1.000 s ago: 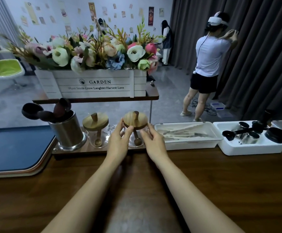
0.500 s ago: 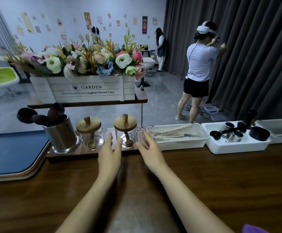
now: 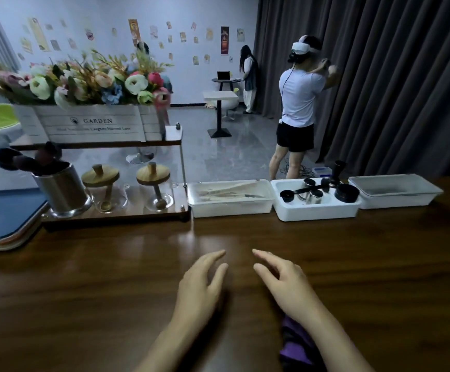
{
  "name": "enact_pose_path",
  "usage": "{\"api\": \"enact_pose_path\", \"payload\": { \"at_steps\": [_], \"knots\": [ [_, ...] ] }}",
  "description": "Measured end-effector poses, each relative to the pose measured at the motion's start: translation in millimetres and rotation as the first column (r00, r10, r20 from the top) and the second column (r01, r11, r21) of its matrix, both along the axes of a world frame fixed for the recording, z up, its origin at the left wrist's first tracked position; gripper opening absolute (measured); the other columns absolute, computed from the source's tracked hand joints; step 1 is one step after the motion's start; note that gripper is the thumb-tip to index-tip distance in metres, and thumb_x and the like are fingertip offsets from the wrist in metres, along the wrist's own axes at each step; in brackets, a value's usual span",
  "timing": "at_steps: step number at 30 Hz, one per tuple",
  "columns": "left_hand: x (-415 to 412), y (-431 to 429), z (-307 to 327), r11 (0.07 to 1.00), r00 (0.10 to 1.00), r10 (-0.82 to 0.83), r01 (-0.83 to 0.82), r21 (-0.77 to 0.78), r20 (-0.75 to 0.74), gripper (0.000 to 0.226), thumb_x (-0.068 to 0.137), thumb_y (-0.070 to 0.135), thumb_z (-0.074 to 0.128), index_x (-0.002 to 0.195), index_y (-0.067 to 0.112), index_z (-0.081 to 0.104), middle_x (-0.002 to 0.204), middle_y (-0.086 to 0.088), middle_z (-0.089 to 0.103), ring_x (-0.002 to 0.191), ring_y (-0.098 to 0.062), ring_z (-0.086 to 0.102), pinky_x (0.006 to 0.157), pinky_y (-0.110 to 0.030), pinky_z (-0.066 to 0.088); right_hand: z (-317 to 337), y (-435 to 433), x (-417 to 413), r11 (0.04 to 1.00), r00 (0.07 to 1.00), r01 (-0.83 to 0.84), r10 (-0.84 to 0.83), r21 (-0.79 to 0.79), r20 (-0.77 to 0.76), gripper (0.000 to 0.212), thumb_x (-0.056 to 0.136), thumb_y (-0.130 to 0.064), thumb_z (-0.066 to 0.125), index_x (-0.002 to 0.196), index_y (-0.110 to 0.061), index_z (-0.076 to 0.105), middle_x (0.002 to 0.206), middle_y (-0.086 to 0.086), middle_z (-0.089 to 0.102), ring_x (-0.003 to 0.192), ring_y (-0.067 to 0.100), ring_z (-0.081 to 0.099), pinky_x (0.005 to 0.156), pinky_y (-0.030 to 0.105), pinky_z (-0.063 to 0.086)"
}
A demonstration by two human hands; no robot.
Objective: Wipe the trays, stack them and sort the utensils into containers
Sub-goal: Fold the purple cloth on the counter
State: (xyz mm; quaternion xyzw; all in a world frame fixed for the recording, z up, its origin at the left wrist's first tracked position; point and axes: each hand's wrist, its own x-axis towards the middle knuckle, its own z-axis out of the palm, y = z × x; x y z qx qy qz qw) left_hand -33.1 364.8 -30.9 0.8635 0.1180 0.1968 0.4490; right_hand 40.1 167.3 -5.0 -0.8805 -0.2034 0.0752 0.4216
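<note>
Dark wooden table [image 3: 84, 291]; both hands free in front of the rack [image 3: 116, 217].
Left hand [image 3: 199, 285] and right hand [image 3: 285, 285] are spread, fingers loosely extended, holding nothing; contact with the tabletop cannot be confirmed. Stacked trays [image 3: 1, 218] lie just left of the rack; white bins [image 3: 231, 206] sit to its right, the nearest holding pale utensils [image 3: 226, 193]. Probable hazards: the right forearm overlies a purple cloth [image 3: 296, 342] and could drag it off the table; a hasty reach could topple the rack's lidded jars [image 3: 153, 175]. Cloth mostly hidden, tray stack cut off, utensils too blurred to identify.
</note>
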Motion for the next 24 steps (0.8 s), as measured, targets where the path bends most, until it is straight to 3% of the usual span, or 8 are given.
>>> {"api": "enact_pose_path", "payload": {
  "at_steps": [4, 8, 12, 16, 19, 21, 24],
  "knots": [
    [-18.3, -71.4, -4.1, 0.993, 0.992, -0.064, 0.074, 0.091, -0.11, 0.03, 0.096, 0.035, 0.067, 0.126, 0.036, 0.07, 0.12, 0.022, 0.07, 0.112, 0.005, 0.061, 0.099, -0.025, 0.049, -6.9, -69.1, -7.8, 0.972, 0.995, -0.096, 0.098, -0.213, 0.001, 0.036, 0.101, -0.04, 0.055, 0.137, -0.043, 0.058, 0.145, -0.019, 0.052, 0.142, 0.001, 0.035, 0.115, 0.024, 0.027],
    [-37.4, -115.5, -4.4, 0.985, 0.979, -0.032, 0.066, 0.161, -0.202, 0.033, 0.094, 0.039, 0.067, 0.128, 0.038, 0.069, 0.115, 0.013, 0.073, 0.107, -0.005, 0.064, 0.089, -0.022, 0.045, -19.7, -113.9, -10.5, 0.946, 0.983, -0.174, 0.181, -0.273, 0.002, 0.035, 0.098, -0.04, 0.058, 0.133, -0.043, 0.061, 0.14, -0.017, 0.059, 0.139, 0.004, 0.043, 0.112, 0.029, 0.037],
    [-52.7, -136.0, -2.9, 0.984, 0.978, 0.013, 0.024, 0.174, -0.21, 0.032, 0.094, 0.037, 0.068, 0.126, 0.034, 0.07, 0.125, 0.016, 0.071, 0.118, -0.004, 0.062, 0.096, -0.022, 0.045, -21.3, -127.8, -18.0, 0.956, 0.978, -0.189, 0.203, -0.224, 0.043, 0.037, 0.094, -0.039, 0.063, 0.131, -0.04, 0.063, 0.132, -0.018, 0.064, 0.127, 0.005, 0.055, 0.103, 0.023, 0.042],
    [-63.2, -146.4, -1.0, 0.98, 0.974, 0.026, 0.019, 0.199, -0.224, 0.036, 0.092, 0.047, 0.069, 0.126, 0.038, 0.069, 0.127, 0.02, 0.069, 0.119, -0.001, 0.061, 0.097, -0.024, 0.046, -23.8, -130.6, -19.6, 0.967, 0.979, -0.198, 0.204, -0.164, 0.022, 0.042, 0.09, -0.036, 0.067, 0.132, -0.037, 0.064, 0.13, -0.016, 0.066, 0.125, 0.007, 0.058, 0.106, 0.026, 0.044],
    [-66.7, -151.9, -1.9, 0.964, 0.974, -0.035, 0.092, 0.248, -0.226, 0.055, 0.082, 0.063, 0.07, 0.132, 0.039, 0.066, 0.134, 0.023, 0.062, 0.122, 0.003, 0.055, 0.097, -0.018, 0.043, -25.1, -132.1, -20.9, 0.98, 0.983, -0.182, 0.181, -0.078, -0.02, 0.043, 0.089, -0.027, 0.071, 0.131, -0.033, 0.066, 0.122, -0.012, 0.069, 0.114, 0.005, 0.061, 0.098, 0.016, 0.043],
    [-66.5, -155.8, -4.2, 0.939, 0.962, -0.091, 0.169, 0.298, -0.258, 0.072, 0.072, 0.077, 0.06, 0.134, 0.041, 0.063, 0.138, 0.024, 0.055, 0.125, 0.003, 0.049, 0.1, -0.019, 0.042, -26.0, -132.1, -20.9, 0.986, 0.986, -0.166, 0.165, -0.033, -0.025, 0.041, 0.089, -0.021, 0.072, 0.129, -0.03, 0.068, 0.118, -0.011, 0.071, 0.108, 0.002, 0.063, 0.095, 0.013, 0.042],
    [-66.0, -157.0, -8.4, 0.91, 0.953, -0.113, 0.214, 0.357, -0.282, 0.072, 0.071, 0.078, 0.053, 0.135, 0.045, 0.061, 0.14, 0.025, 0.05, 0.126, 0.001, 0.046, 0.101, -0.027, 0.045, -28.0, -134.0, -22.8, 0.988, 0.987, -0.156, 0.156, 0.003, -0.029, 0.039, 0.089, -0.017, 0.07, 0.126, -0.029, 0.07, 0.118, -0.012, 0.071, 0.106, 0.001, 0.064, 0.098, 0.018, 0.046]
  ]
}}
